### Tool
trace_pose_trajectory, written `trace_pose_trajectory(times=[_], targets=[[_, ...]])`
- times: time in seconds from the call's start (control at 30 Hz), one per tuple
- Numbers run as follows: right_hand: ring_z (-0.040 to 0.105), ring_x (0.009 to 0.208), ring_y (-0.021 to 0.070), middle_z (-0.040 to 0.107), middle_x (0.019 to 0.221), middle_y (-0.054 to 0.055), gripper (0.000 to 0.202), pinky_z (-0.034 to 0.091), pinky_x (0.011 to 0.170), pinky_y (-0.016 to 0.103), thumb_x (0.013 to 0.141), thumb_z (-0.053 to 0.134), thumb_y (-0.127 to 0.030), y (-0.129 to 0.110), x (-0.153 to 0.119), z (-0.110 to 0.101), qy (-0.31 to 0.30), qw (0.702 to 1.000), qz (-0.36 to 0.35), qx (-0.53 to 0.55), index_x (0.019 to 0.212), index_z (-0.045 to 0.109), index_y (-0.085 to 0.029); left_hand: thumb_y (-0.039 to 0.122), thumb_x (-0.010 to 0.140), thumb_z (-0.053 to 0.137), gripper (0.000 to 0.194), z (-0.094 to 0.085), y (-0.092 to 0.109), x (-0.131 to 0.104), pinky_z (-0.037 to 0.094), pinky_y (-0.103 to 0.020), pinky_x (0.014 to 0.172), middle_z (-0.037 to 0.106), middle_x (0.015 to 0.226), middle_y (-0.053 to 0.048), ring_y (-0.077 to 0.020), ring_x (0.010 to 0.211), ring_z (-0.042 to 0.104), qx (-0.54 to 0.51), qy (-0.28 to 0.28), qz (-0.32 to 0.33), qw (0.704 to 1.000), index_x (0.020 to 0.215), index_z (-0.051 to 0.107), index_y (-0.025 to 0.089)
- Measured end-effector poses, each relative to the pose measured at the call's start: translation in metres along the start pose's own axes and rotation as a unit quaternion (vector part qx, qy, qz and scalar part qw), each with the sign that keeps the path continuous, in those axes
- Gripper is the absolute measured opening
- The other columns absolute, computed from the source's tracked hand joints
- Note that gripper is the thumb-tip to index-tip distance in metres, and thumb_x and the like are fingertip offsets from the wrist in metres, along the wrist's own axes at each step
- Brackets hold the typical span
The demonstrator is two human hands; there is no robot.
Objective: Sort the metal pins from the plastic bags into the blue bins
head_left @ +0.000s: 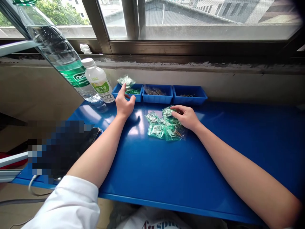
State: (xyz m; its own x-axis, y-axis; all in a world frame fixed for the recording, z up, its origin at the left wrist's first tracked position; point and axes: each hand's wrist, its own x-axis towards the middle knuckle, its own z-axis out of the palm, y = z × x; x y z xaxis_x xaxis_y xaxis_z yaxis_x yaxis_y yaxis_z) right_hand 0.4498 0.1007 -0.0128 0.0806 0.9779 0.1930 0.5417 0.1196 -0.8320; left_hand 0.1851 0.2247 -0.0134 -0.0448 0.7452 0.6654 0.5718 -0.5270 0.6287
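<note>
My left hand [124, 104] is at the front of the left blue bin [130, 96], thumb and index finger spread. Its index fingertip overlaps a clear-and-green packet [127, 81] resting at the bin's back edge; nothing is between thumb and finger. Over the table's middle, my right hand [187, 117] pinches the edge of a small green packet [167, 111] between thumb and fingertips. That packet lies at the back of a loose pile of similar packets [156, 129] holding small metal parts. More green packets lie inside the left bin.
A middle bin [157, 99] holds clear bags of brownish parts; the right bin [190, 100] has a few thin pieces. A white-capped bottle [101, 84] and large water bottle [62, 54] stand left. A dark, partly pixelated device [89, 136] lies beside my left forearm.
</note>
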Motion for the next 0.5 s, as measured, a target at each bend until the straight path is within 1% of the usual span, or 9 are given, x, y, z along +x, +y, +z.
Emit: trace_pose_trajectory(times=[0.07, 0.13, 0.2, 0.3, 0.4, 0.5], targets=[[0.056, 0.061, 0.0161, 0.067, 0.073, 0.005, 0.036, 0.043, 0.056, 0.03, 0.079, 0.062, -0.042, -0.001, 0.0, 0.0, -0.002, 1.0, -0.001, -0.002, 0.103, 0.071, -0.017, 0.021, 0.069, 0.059, 0.062, 0.004, -0.007, 0.002, 0.046, -0.038, 0.093, 0.063, 0.105, -0.008, -0.0239, 0.096, 0.061, 0.008, 0.02, -0.032, 0.999, 0.131, 0.05, 0.017], [0.055, 0.06, 0.0159, 0.067, 0.073, 0.005, 0.037, 0.042, 0.055, 0.03, 0.079, 0.061, -0.043, -0.001, 0.0, 0.0, -0.005, 1.0, -0.001, -0.005, 0.103, 0.071, -0.017, 0.019, 0.068, 0.058, 0.059, 0.005, -0.008, 0.003, 0.046, -0.038, 0.092, 0.063, 0.092, -0.006, -0.0235, 0.091, 0.061, 0.024, 0.033, -0.05, 0.998, 0.126, 0.052, 0.015], [0.055, 0.061, 0.0158, 0.067, 0.074, 0.005, 0.037, 0.043, 0.055, 0.029, 0.079, 0.061, -0.044, -0.002, -0.001, 0.0, -0.006, 1.0, -0.001, -0.008, 0.103, 0.072, -0.018, 0.019, 0.068, 0.056, 0.053, 0.005, -0.003, 0.001, 0.048, -0.037, 0.087, 0.061, 0.083, -0.003, -0.022, 0.084, 0.061, 0.043, 0.019, -0.057, 0.997, 0.121, 0.054, 0.015], [0.058, 0.064, 0.0168, 0.069, 0.077, 0.005, 0.037, 0.044, 0.057, 0.029, 0.079, 0.061, -0.044, -0.002, 0.0, 0.0, -0.004, 1.0, 0.006, -0.002, 0.103, 0.072, -0.018, 0.019, 0.071, 0.054, 0.041, 0.005, 0.01, -0.006, 0.048, -0.033, 0.077, 0.059, 0.076, -0.001, -0.0184, 0.074, 0.059, 0.058, -0.036, -0.045, 0.997, 0.112, 0.057, 0.016], [0.062, 0.073, 0.0191, 0.071, 0.085, 0.006, 0.034, 0.047, 0.063, 0.03, 0.081, 0.06, -0.042, 0.0, 0.001, 0.001, -0.003, 1.0, 0.017, 0.025, 0.101, 0.073, -0.018, 0.019, 0.072, 0.054, 0.033, 0.008, 0.021, -0.014, 0.047, -0.03, 0.071, 0.06, 0.076, 0.0, -0.015, 0.066, 0.055, 0.043, -0.096, -0.005, 0.994, 0.105, 0.059, 0.016], [0.064, 0.084, 0.0216, 0.072, 0.097, 0.007, 0.03, 0.049, 0.07, 0.032, 0.082, 0.058, -0.037, 0.002, 0.002, 0.0, -0.002, 0.999, 0.018, 0.051, 0.1, 0.073, -0.02, 0.02, 0.073, 0.054, 0.029, 0.011, 0.027, -0.021, 0.046, -0.028, 0.066, 0.064, 0.079, 0.0, -0.0123, 0.06, 0.052, 0.009, -0.161, 0.035, 0.986, 0.101, 0.059, 0.017]])
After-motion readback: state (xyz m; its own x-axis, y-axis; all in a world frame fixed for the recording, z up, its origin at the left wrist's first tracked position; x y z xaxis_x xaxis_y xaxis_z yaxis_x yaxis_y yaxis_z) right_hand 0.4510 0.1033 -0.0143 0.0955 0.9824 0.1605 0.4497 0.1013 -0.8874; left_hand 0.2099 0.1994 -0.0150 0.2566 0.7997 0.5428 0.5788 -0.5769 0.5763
